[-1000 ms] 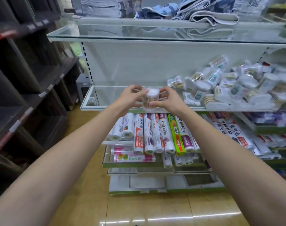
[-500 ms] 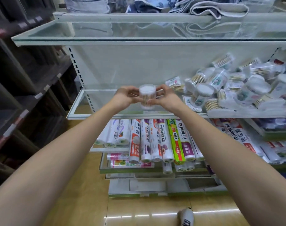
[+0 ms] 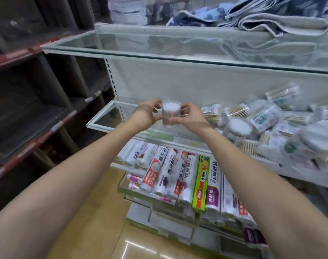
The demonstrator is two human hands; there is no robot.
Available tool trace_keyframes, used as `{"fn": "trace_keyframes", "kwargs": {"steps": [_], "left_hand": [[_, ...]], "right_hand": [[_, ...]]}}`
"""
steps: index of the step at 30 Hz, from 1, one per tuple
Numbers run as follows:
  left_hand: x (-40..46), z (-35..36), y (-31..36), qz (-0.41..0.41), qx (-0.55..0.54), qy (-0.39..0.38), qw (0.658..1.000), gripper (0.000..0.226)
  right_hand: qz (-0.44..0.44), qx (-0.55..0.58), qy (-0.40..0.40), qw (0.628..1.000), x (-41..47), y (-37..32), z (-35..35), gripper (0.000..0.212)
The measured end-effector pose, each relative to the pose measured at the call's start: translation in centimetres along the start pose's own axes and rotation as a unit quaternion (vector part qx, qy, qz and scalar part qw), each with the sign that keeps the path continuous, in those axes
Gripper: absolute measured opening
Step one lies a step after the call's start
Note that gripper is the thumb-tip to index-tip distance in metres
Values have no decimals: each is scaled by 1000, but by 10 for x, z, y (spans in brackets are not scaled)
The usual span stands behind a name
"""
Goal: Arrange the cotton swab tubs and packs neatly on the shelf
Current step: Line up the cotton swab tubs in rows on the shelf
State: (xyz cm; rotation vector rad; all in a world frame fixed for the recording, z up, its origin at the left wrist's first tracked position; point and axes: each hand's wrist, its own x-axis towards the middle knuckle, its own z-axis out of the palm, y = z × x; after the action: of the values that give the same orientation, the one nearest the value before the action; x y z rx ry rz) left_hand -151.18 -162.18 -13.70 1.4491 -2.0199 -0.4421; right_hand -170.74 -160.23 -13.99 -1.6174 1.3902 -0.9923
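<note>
A round clear tub of cotton swabs [image 3: 171, 114] stands upright between my two hands, above the left part of the glass shelf [image 3: 110, 126]. My left hand [image 3: 147, 114] grips its left side and my right hand [image 3: 190, 116] grips its right side. On the right half of the same shelf lies a loose heap of swab tubs and packs [image 3: 271, 128], tipped in all directions. I cannot tell whether the held tub touches the shelf.
A glass shelf above [image 3: 178, 51] carries folded towels [image 3: 271, 17]. Below hang rolls of plastic bags and cling film [image 3: 178, 174]. Dark shelving with red edges [image 3: 28, 109] stands to the left. The floor is tan tile [image 3: 95, 221].
Both hands have carried the tub leftward and further in over the shelf. The view has swung left and closer, so the heap now sits further right.
</note>
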Motion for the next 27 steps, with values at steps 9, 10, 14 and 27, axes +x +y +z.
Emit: {"fn": "trace_keyframes", "kwargs": {"steps": [9,10,14,27], "left_hand": [[-27,-10,16,-76,-16,62,995,44],[-31,-14,17,-77,-11,65,995,43],[-42,-31,13,-87,5,69,994,39],[-18,-71,-70,-41,146,55,987,48]], "right_hand": [[-44,40,-81,995,13,0,6,56],[-46,46,-85,994,15,-1,10,55],[-57,53,-102,992,22,-9,28,55],[-67,35,-80,994,74,-29,103,49]]}}
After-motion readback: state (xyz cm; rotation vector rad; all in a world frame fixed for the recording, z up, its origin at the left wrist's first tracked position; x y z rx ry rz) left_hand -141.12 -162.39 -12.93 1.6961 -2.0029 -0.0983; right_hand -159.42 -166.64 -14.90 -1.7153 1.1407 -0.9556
